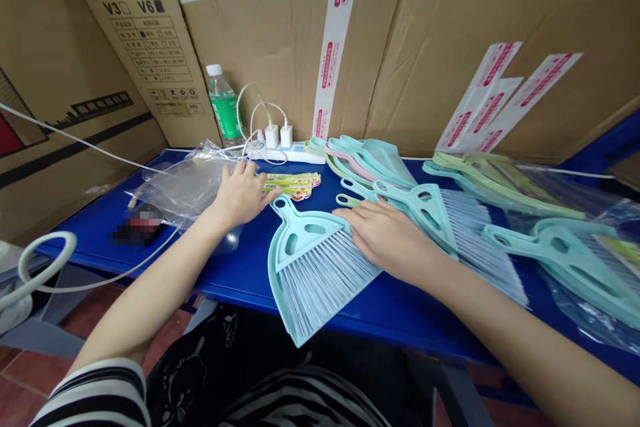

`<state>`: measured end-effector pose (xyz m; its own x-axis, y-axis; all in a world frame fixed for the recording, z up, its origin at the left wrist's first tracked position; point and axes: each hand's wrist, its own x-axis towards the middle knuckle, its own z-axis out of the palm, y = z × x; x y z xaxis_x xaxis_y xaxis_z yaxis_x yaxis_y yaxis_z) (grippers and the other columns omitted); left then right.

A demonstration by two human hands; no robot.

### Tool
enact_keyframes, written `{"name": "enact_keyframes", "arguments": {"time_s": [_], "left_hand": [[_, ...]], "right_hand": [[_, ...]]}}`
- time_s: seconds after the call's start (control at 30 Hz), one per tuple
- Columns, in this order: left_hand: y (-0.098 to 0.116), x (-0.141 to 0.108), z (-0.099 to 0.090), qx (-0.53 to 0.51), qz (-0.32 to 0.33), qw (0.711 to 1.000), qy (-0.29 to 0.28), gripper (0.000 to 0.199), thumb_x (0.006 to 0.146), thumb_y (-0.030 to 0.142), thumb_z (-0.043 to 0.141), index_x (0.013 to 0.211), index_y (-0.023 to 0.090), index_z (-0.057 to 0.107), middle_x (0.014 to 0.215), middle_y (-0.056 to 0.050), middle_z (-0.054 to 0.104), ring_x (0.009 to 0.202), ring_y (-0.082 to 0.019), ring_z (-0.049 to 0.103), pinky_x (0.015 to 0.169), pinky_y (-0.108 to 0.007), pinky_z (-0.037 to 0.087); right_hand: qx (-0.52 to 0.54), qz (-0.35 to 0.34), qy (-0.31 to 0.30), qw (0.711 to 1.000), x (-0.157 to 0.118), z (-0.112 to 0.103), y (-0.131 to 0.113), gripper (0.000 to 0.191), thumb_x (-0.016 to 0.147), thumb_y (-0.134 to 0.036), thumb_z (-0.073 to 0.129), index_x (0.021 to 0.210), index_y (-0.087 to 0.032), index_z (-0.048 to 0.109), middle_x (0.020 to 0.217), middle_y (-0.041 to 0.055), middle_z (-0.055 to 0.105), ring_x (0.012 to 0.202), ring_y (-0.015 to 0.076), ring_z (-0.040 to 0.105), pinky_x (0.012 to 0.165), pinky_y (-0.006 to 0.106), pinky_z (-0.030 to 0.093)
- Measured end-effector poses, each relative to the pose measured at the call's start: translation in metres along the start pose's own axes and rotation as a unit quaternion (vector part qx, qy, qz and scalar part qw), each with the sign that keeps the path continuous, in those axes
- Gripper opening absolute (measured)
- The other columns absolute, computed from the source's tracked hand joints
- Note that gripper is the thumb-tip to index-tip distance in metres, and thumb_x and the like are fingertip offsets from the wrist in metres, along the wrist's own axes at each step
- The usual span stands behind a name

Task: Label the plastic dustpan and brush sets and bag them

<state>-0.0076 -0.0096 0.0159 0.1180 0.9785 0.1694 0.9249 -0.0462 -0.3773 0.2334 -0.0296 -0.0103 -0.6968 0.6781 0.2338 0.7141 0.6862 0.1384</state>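
Note:
A light teal dustpan [274,260] lies at the table's front edge with a matching hand brush [327,280] nested in it, bristles toward me. My right hand [387,233] grips the dustpan's right side, its fingers partly hidden. My left hand [243,193], fingers stretched out, is over the left end of a pile of yellow-green printed cards [295,181] and beside clear plastic bags [185,183]. Its thumb comes close to the dustpan's handle; whether it touches is unclear. Behind my right hand lie more teal brushes [465,227].
Stacked dustpans [380,157] lie at the back. Green dustpans [500,180] and a bagged teal set [590,267] are on the right. A power strip [300,155] with chargers and a bottle [225,107] stand before cardboard boxes [400,47]. White cables cross the left side.

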Motion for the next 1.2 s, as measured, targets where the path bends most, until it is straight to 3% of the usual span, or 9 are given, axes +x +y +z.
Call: {"name": "enact_keyframes", "arguments": {"time_s": [0.13, 0.27, 0.37, 0.6, 0.83, 1.0, 1.2], "left_hand": [[-0.003, 0.000, -0.003, 0.014, -0.060, 0.998, 0.005, 0.042, 0.100, 0.039, 0.036, 0.121, 0.014, 0.062, 0.128, -0.019, 0.058, 0.122, -0.035, 0.052, 0.099, -0.051, 0.041], [-0.008, 0.002, -0.003, 0.019, -0.069, 0.996, -0.056, 0.036, 0.098, 0.031, 0.041, 0.123, 0.012, 0.059, 0.123, -0.020, 0.063, 0.118, -0.033, 0.057, 0.091, -0.044, 0.047], [-0.010, 0.003, -0.001, 0.025, -0.051, 0.995, -0.084, 0.033, 0.095, 0.027, 0.047, 0.120, 0.012, 0.061, 0.115, -0.020, 0.068, 0.110, -0.033, 0.063, 0.085, -0.041, 0.049], [-0.013, 0.003, 0.000, 0.026, -0.020, 0.997, -0.069, 0.028, 0.090, 0.017, 0.049, 0.112, 0.012, 0.066, 0.107, -0.020, 0.070, 0.103, -0.033, 0.066, 0.079, -0.038, 0.050], [-0.006, 0.005, 0.001, 0.028, 0.109, 0.993, -0.046, 0.029, 0.092, 0.012, 0.046, 0.110, 0.013, 0.068, 0.115, -0.016, 0.068, 0.111, -0.030, 0.063, 0.087, -0.038, 0.049], [-0.005, 0.007, 0.001, 0.040, 0.112, 0.991, -0.057, 0.031, 0.093, 0.010, 0.041, 0.101, 0.012, 0.071, 0.101, -0.015, 0.073, 0.100, -0.029, 0.067, 0.084, -0.037, 0.050], [-0.005, 0.007, 0.001, 0.031, 0.114, 0.992, -0.054, 0.030, 0.096, 0.019, 0.042, 0.110, 0.015, 0.068, 0.112, -0.014, 0.071, 0.105, -0.026, 0.067, 0.086, -0.034, 0.051]], "right_hand": [[0.003, 0.000, -0.001, 1.000, 0.000, 0.000, 0.001, 0.034, 0.084, -0.005, 0.044, 0.108, -0.015, 0.066, 0.092, 0.0084, 0.074, 0.092, 0.0247, 0.065, 0.082, 0.036, 0.043], [0.007, 0.001, 0.003, 1.000, 0.000, -0.001, 0.001, 0.033, 0.084, -0.006, 0.045, 0.108, -0.015, 0.066, 0.094, 0.0086, 0.075, 0.093, 0.0248, 0.064, 0.083, 0.036, 0.043], [0.007, 0.003, -0.003, 1.000, 0.000, -0.002, 0.001, 0.034, 0.085, -0.006, 0.044, 0.109, -0.016, 0.066, 0.094, 0.0086, 0.075, 0.094, 0.0250, 0.064, 0.084, 0.037, 0.043], [0.003, 0.007, 0.000, 1.000, -0.002, -0.002, 0.001, 0.040, 0.082, -0.006, 0.044, 0.115, -0.017, 0.065, 0.093, 0.0085, 0.075, 0.092, 0.0249, 0.064, 0.086, 0.039, 0.043], [0.001, -0.009, 0.005, 1.000, -0.002, 0.005, 0.007, 0.051, 0.083, -0.002, 0.045, 0.128, -0.019, 0.061, 0.087, 0.0070, 0.074, 0.091, 0.0233, 0.064, 0.089, 0.039, 0.043], [0.009, -0.025, 0.020, 0.999, 0.000, 0.009, 0.013, 0.052, 0.085, 0.000, 0.044, 0.130, -0.019, 0.061, 0.096, 0.0080, 0.075, 0.092, 0.0227, 0.064, 0.083, 0.036, 0.045], [0.025, -0.052, 0.037, 0.998, -0.003, 0.002, 0.017, 0.047, 0.085, -0.001, 0.040, 0.122, -0.016, 0.065, 0.096, 0.0099, 0.074, 0.092, 0.0241, 0.062, 0.081, 0.037, 0.045]]}}
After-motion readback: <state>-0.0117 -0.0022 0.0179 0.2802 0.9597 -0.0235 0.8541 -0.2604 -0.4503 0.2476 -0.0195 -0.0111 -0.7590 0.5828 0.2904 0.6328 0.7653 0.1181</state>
